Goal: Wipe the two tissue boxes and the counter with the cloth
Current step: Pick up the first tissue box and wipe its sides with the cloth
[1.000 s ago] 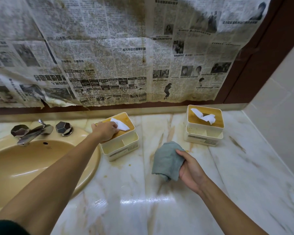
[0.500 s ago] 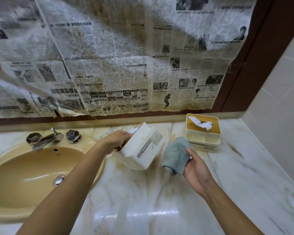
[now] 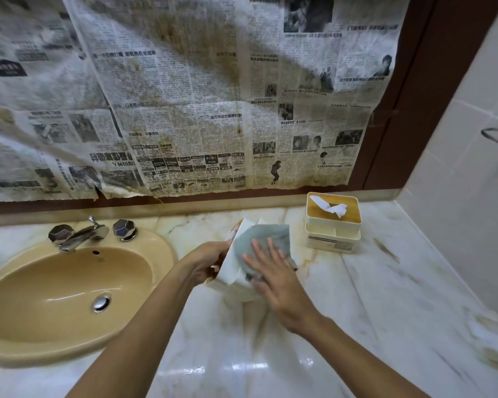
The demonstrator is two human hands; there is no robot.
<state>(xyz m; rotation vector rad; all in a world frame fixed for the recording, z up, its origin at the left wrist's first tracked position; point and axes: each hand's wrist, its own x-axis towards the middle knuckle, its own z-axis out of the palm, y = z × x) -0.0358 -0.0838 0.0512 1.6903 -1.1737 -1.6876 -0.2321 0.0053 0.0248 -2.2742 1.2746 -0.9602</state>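
Grey-blue cloth [image 3: 263, 239], yellow-beige sink [image 3: 18, 285].

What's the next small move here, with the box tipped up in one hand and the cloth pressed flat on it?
Probably drag the cloth down across the face it covers. The left hand holds the tilted tissue box off the counter, and the right hand lies flat on the cloth, so the wipe looks ready. The second tissue box sits untouched by the wall.

The cloth [image 3: 263, 239] and flat right hand [image 3: 273, 275] hide most of the tilted tissue box [image 3: 232, 275] at frame centre; its edges blur; the newspaper [image 3: 184, 96] runs off the top edge.
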